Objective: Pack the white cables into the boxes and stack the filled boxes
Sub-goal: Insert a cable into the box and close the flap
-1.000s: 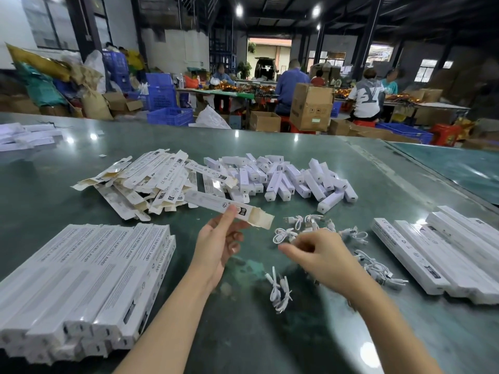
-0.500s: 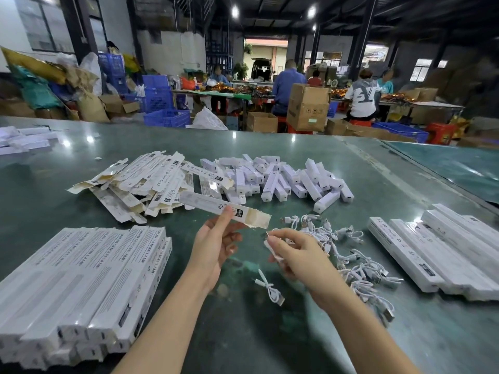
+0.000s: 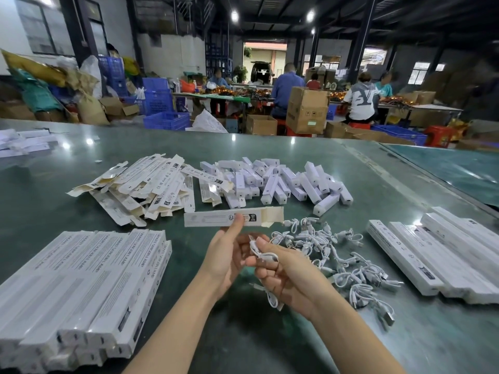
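My left hand (image 3: 225, 255) pinches a long white box (image 3: 216, 220) held level above the table, its flap open at the right end. Just right of it, my right hand (image 3: 283, 273) grips a bundled white cable (image 3: 263, 253) close to the left palm. A second cable (image 3: 270, 296) hangs below that hand. A loose pile of white cables (image 3: 332, 247) lies on the table to the right. Stacked long white boxes (image 3: 81, 287) sit at the near left, and another row of boxes (image 3: 437, 255) at the right.
Flat unfolded box sleeves (image 3: 140, 187) and small white boxes (image 3: 272, 182) lie heaped further back on the green table (image 3: 270, 147). More white boxes (image 3: 21, 143) lie at the far left edge. People work at tables among cartons and blue crates beyond.
My right hand lifted a cable from the table and brought it left, next to my left hand. The box in my left hand turned more level.
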A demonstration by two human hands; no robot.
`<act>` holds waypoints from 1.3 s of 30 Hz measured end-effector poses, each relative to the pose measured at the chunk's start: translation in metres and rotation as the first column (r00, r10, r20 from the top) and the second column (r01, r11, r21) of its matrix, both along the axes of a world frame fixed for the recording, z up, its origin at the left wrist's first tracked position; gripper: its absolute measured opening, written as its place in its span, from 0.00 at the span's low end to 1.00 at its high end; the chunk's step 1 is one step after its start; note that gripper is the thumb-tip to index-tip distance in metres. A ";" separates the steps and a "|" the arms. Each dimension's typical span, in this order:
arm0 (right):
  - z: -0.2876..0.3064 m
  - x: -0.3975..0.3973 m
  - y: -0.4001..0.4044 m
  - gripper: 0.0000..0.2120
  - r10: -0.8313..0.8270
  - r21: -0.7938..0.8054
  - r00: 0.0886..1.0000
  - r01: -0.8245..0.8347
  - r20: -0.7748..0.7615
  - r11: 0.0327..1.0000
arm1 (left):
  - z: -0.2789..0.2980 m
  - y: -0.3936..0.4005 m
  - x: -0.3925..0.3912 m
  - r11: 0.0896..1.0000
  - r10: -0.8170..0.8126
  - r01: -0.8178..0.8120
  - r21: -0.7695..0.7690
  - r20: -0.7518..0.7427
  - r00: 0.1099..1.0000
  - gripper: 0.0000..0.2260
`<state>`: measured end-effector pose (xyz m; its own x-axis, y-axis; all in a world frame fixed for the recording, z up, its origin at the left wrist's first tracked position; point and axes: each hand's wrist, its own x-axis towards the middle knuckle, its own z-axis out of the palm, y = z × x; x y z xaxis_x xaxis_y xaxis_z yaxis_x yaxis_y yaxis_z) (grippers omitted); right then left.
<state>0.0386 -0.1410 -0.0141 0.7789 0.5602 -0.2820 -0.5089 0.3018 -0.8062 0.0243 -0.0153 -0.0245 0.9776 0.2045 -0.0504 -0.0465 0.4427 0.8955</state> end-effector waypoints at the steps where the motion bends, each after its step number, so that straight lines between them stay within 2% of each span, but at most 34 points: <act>1: -0.001 0.001 0.000 0.06 0.002 -0.008 1.000 -0.002 0.011 1.000 | 0.000 0.001 0.000 1.000 0.004 -0.004 -0.019 -0.005 1.000 0.20; 6: -0.003 0.003 -0.001 0.13 0.045 -0.002 0.997 -0.045 0.068 0.999 | 0.000 0.004 0.001 0.996 0.005 -0.006 -0.088 -0.019 1.000 0.21; 8: -0.003 0.005 -0.003 0.17 0.050 -0.047 0.993 -0.045 0.105 0.998 | 0.001 0.006 0.001 0.993 0.005 -0.010 -0.120 -0.039 0.999 0.21; 11: -0.003 0.008 -0.007 0.20 -0.035 -0.140 0.950 0.083 0.311 0.987 | 0.002 0.012 0.002 0.977 0.044 -0.051 -0.206 -0.035 0.998 0.15; 12: -0.004 0.009 -0.009 0.17 -0.073 -0.164 0.897 0.160 0.436 0.973 | 0.002 0.015 0.002 0.970 0.062 -0.067 -0.233 -0.030 0.998 0.14; 14: -0.005 0.010 -0.011 0.06 -0.098 -0.201 0.709 0.326 0.698 0.924 | 0.001 0.019 0.003 0.964 0.074 -0.079 -0.254 -0.026 0.997 0.13; 16: -0.009 0.011 -0.010 0.06 -0.063 -0.198 0.490 0.463 0.870 0.864 | 0.001 0.020 0.003 0.961 0.072 -0.077 -0.264 -0.029 0.997 0.12; 19: -0.010 0.009 -0.008 0.04 -0.016 -0.161 0.285 0.588 0.959 0.793 | 0.000 0.021 0.003 0.958 0.067 -0.073 -0.277 -0.031 0.997 0.12; 21: -0.011 0.008 -0.007 0.05 -0.044 -0.115 0.229 0.636 0.972 0.763 | 0.000 0.019 0.002 0.959 0.057 -0.059 -0.277 -0.015 0.998 0.14; 23: -0.013 0.009 -0.008 0.05 -0.135 -0.061 0.232 0.679 0.963 0.731 | -0.002 0.013 0.002 0.963 0.035 -0.031 -0.269 0.009 0.999 0.19; 26: -0.013 0.013 -0.011 0.06 -0.266 -0.020 0.284 0.716 0.921 0.698 | -0.001 0.003 0.002 0.963 -0.033 0.037 -0.267 0.017 0.999 0.17; 29: -0.012 0.017 -0.016 0.06 -0.294 -0.057 0.351 0.722 0.889 0.690 | -0.002 0.001 0.003 0.968 -0.070 0.073 -0.242 0.022 0.997 0.17; 33: -0.012 0.022 -0.019 0.04 -0.313 -0.115 0.529 0.628 0.789 0.770 | -0.004 0.009 0.005 0.975 -0.033 0.031 -0.221 -0.002 0.999 0.13; 36: -0.009 0.026 -0.023 0.04 -0.390 -0.032 0.659 0.532 0.643 0.846 | -0.004 0.016 0.006 0.959 0.015 -0.009 -0.282 0.018 1.000 0.13; 39: -0.004 0.028 -0.026 0.03 -0.476 0.058 0.678 0.541 0.560 0.839 | -0.001 0.023 0.004 0.944 0.044 -0.029 -0.330 0.038 0.998 0.13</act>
